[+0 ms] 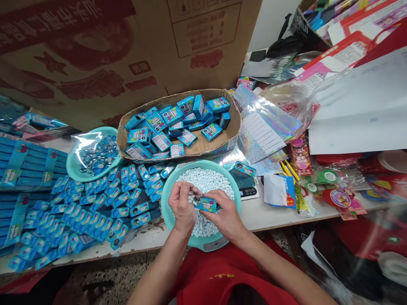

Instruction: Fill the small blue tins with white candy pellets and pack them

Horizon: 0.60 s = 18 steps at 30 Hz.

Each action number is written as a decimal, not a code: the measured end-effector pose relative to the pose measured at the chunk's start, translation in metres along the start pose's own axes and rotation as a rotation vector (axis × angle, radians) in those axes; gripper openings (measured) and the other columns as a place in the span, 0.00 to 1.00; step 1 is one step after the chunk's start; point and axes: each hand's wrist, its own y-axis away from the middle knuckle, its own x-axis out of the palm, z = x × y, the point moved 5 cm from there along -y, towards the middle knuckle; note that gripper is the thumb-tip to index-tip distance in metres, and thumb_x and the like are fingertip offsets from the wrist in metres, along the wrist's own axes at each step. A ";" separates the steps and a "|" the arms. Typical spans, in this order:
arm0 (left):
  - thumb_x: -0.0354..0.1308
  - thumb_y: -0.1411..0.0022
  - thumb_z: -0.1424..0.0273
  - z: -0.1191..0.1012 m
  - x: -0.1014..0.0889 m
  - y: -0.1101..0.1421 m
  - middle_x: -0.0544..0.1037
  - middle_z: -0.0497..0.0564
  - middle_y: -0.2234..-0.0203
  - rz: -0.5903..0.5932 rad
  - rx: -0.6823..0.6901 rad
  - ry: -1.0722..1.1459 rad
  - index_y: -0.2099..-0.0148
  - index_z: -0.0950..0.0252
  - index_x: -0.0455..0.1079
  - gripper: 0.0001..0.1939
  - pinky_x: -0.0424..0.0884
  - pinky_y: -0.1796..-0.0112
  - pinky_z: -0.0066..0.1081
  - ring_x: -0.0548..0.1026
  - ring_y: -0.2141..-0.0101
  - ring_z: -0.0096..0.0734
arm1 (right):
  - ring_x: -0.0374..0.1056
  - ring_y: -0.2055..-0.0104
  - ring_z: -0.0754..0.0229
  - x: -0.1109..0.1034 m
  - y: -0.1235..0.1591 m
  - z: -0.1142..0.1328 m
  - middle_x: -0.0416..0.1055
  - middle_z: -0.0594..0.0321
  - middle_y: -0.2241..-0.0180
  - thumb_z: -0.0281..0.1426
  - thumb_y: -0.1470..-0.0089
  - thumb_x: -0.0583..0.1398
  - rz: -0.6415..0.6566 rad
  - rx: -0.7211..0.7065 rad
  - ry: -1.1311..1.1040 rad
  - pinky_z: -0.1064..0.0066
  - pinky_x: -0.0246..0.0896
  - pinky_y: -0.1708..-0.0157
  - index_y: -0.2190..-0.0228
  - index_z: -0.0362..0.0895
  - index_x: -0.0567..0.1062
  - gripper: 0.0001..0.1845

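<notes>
Over a turquoise basin (168,203) full of small white candies (206,178), both my hands are close together. My right hand (227,214) grips a small blue candy box (207,204) lying on its side, its printed face up. Cupped beside the box's left end, my left hand (184,207) holds several white candies (191,197) between thumb and fingers. The hand's fingers hide most of that end of the box.
A cut-down carton (219,146) of blue boxes stands behind the basin. Left are a bowl (74,163) of round metal pieces and rows of upright blue boxes (92,220). A digital scale (249,192) bearing a blue box sits right. A large carton (152,46) rises behind.
</notes>
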 end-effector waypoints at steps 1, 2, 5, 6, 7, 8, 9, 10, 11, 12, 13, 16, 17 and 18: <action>0.57 0.43 0.59 -0.001 -0.001 0.000 0.68 0.44 0.83 -0.003 0.007 0.001 0.74 0.66 0.64 0.15 0.65 0.77 0.26 0.69 0.80 0.24 | 0.66 0.60 0.56 0.000 0.000 0.001 0.71 0.61 0.64 0.27 0.58 0.67 -0.006 -0.002 0.002 0.63 0.63 0.59 0.62 0.48 0.74 0.18; 0.57 0.43 0.59 -0.002 -0.001 0.001 0.68 0.44 0.83 -0.011 0.007 0.003 0.74 0.66 0.64 0.15 0.65 0.77 0.25 0.69 0.81 0.24 | 0.66 0.60 0.56 0.000 0.000 0.003 0.71 0.61 0.64 0.27 0.58 0.67 -0.010 -0.003 0.004 0.63 0.63 0.60 0.62 0.48 0.74 0.18; 0.57 0.43 0.59 -0.007 -0.002 0.002 0.67 0.44 0.83 -0.024 -0.009 0.008 0.74 0.66 0.63 0.16 0.63 0.79 0.23 0.68 0.82 0.22 | 0.67 0.60 0.56 0.000 0.003 0.007 0.70 0.61 0.65 0.26 0.59 0.67 -0.024 -0.002 -0.001 0.63 0.63 0.60 0.62 0.48 0.75 0.18; 0.57 0.43 0.59 -0.009 -0.002 0.003 0.67 0.44 0.83 -0.020 -0.014 0.009 0.74 0.66 0.63 0.16 0.61 0.80 0.22 0.67 0.82 0.21 | 0.67 0.61 0.56 0.000 0.004 0.008 0.70 0.61 0.65 0.26 0.59 0.68 -0.029 -0.003 -0.006 0.63 0.63 0.61 0.63 0.47 0.75 0.18; 0.58 0.44 0.59 -0.011 -0.001 0.004 0.67 0.44 0.83 -0.012 -0.020 0.017 0.74 0.66 0.63 0.16 0.60 0.82 0.22 0.66 0.83 0.20 | 0.67 0.61 0.56 0.000 0.005 0.009 0.70 0.61 0.65 0.26 0.60 0.68 -0.035 -0.004 -0.014 0.64 0.63 0.61 0.63 0.47 0.75 0.18; 0.58 0.44 0.59 -0.014 -0.001 0.005 0.67 0.43 0.83 0.001 -0.025 0.032 0.74 0.66 0.63 0.16 0.58 0.82 0.21 0.65 0.83 0.19 | 0.67 0.61 0.56 -0.001 0.006 0.010 0.70 0.61 0.65 0.26 0.60 0.68 -0.042 -0.006 -0.025 0.64 0.63 0.61 0.63 0.47 0.75 0.18; 0.58 0.44 0.60 -0.016 0.000 0.006 0.67 0.43 0.83 0.015 -0.026 0.052 0.74 0.66 0.63 0.16 0.58 0.83 0.21 0.64 0.84 0.19 | 0.67 0.61 0.56 -0.001 0.008 0.010 0.70 0.61 0.65 0.27 0.60 0.68 -0.050 -0.007 -0.037 0.64 0.63 0.60 0.63 0.48 0.75 0.18; 0.58 0.45 0.60 -0.017 0.001 0.007 0.67 0.43 0.83 0.029 -0.028 0.069 0.74 0.66 0.63 0.16 0.57 0.83 0.20 0.64 0.84 0.18 | 0.67 0.60 0.56 -0.001 0.009 0.009 0.71 0.61 0.64 0.28 0.59 0.68 -0.058 -0.002 -0.051 0.64 0.63 0.59 0.63 0.48 0.75 0.18; 0.59 0.45 0.60 -0.017 0.002 0.007 0.67 0.43 0.83 0.044 -0.035 0.077 0.74 0.65 0.63 0.15 0.57 0.83 0.20 0.63 0.85 0.17 | 0.67 0.60 0.56 -0.001 0.010 0.006 0.71 0.61 0.64 0.29 0.60 0.68 -0.070 0.013 -0.064 0.63 0.63 0.59 0.63 0.48 0.75 0.18; 0.59 0.45 0.60 -0.017 0.002 0.006 0.67 0.43 0.83 0.058 -0.051 0.077 0.74 0.65 0.63 0.15 0.57 0.84 0.20 0.63 0.85 0.17 | 0.67 0.59 0.56 -0.001 0.012 0.002 0.71 0.61 0.64 0.30 0.60 0.69 -0.081 0.035 -0.078 0.63 0.63 0.58 0.63 0.49 0.76 0.18; 0.59 0.46 0.60 -0.015 0.002 0.005 0.66 0.43 0.83 0.066 -0.076 0.071 0.74 0.66 0.63 0.15 0.56 0.84 0.20 0.62 0.85 0.17 | 0.67 0.59 0.55 -0.001 0.013 -0.002 0.71 0.61 0.64 0.31 0.61 0.69 -0.093 0.060 -0.093 0.62 0.63 0.58 0.63 0.48 0.76 0.18; 0.61 0.47 0.60 -0.009 -0.001 -0.002 0.66 0.43 0.83 0.047 -0.164 0.097 0.73 0.66 0.63 0.15 0.54 0.85 0.19 0.61 0.86 0.15 | 0.68 0.59 0.55 -0.001 0.017 -0.013 0.71 0.61 0.64 0.33 0.62 0.70 -0.111 0.116 -0.136 0.62 0.63 0.57 0.64 0.48 0.77 0.18; 0.61 0.48 0.60 -0.008 -0.004 -0.004 0.66 0.43 0.82 0.032 -0.180 0.125 0.73 0.66 0.64 0.15 0.54 0.85 0.19 0.61 0.85 0.15 | 0.68 0.59 0.55 -0.001 0.018 -0.015 0.70 0.61 0.64 0.33 0.62 0.70 -0.105 0.120 -0.147 0.62 0.63 0.57 0.64 0.48 0.77 0.18; 0.62 0.48 0.60 -0.008 -0.006 -0.005 0.66 0.43 0.82 0.019 -0.188 0.153 0.73 0.66 0.64 0.15 0.53 0.85 0.19 0.61 0.85 0.15 | 0.68 0.60 0.55 -0.001 0.019 -0.016 0.71 0.61 0.64 0.33 0.63 0.70 -0.094 0.118 -0.156 0.62 0.63 0.57 0.64 0.48 0.77 0.18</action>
